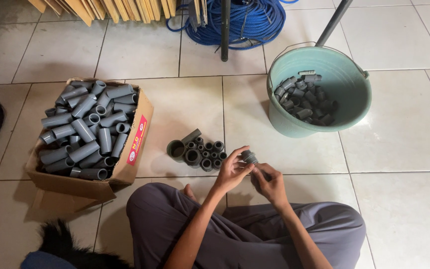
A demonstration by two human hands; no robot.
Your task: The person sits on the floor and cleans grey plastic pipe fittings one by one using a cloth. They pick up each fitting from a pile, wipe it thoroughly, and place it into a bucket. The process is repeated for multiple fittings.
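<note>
Crossed legs in grey trousers (245, 229), seated on tiled floor (399, 164). Left hand (231, 172) and right hand (269, 183): both closed on one small grey pipe fitting (249, 157), held above the floor. Step judged: joining parts. Adjacent: loose fittings (198, 151); cardboard box of pipe pieces (88, 127); green bucket (324, 89) of assembled pieces. Next move wants firm push, straight alignment.

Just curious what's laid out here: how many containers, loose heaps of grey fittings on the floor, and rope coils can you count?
Cardboard box of grey pipe pieces: 1
Green bucket of grey fittings: 1
Loose heap of grey fittings on the tiles: 1
Blue rope coil: 1
Total: 4
</note>
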